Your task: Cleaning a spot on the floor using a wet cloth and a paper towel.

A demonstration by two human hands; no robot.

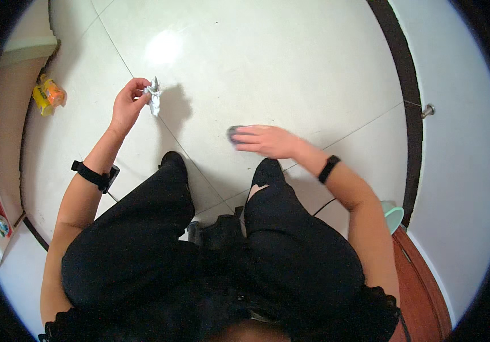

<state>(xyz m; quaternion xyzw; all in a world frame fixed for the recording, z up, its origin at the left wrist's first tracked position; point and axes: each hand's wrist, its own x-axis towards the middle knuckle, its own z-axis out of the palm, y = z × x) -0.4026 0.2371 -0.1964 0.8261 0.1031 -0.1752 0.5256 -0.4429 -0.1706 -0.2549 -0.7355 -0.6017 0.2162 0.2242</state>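
Pinched between the fingertips of my left hand [129, 104] is a crumpled white tissue or thin cloth [154, 98], held over the pale tiled floor and casting a shadow beside it. My right hand [268, 141] reaches across in front of my right shoe [269, 168]. Its fingers lie around a small dark object [234, 134], smeared by motion, so I cannot make out its kind. Both hands are apart from each other, ahead of my knees.
Two bottles, a yellow one [43, 101] and an orange one [54, 91], lie near the left wall. A metal door stop [428, 110] sticks out at the right wall. A pale green basin [394, 218] and reddish-brown wooden furniture [422, 285] are at the lower right.
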